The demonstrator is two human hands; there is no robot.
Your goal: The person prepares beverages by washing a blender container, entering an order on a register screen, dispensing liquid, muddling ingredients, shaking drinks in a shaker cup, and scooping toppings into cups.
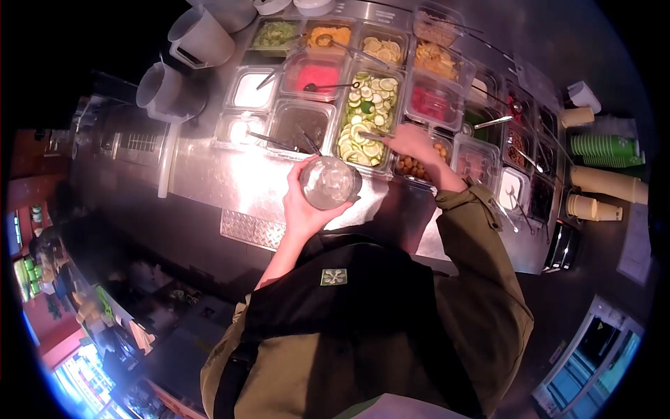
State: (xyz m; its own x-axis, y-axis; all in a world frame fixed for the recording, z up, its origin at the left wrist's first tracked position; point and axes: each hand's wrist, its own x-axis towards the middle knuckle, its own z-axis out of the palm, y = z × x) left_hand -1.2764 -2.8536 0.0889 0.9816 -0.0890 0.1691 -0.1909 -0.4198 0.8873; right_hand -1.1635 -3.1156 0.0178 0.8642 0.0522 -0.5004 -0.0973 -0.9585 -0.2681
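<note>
Gripping at both hands. Left hand (303,207): fingers curled round the side of a clear cup (326,183), pale glassy contents within, at the near edge of the steel counter (195,164). Right hand (417,144): fingers closed on a metal utensil (377,136), its far end over citrus slices (375,94) to the left of those fingers; tongs or scoop, cannot be sure at this size. Citrus lies in a long clear tub (400,98). Close under the right fingers, round brown pieces (413,167); just beyond them, pink-red pieces (427,103). Beyond the left fingers, a dark mixture (296,124). Well right of the right fingers, stacked green cups (604,149); far left beyond the left fingers, a white jug (206,40).
</note>
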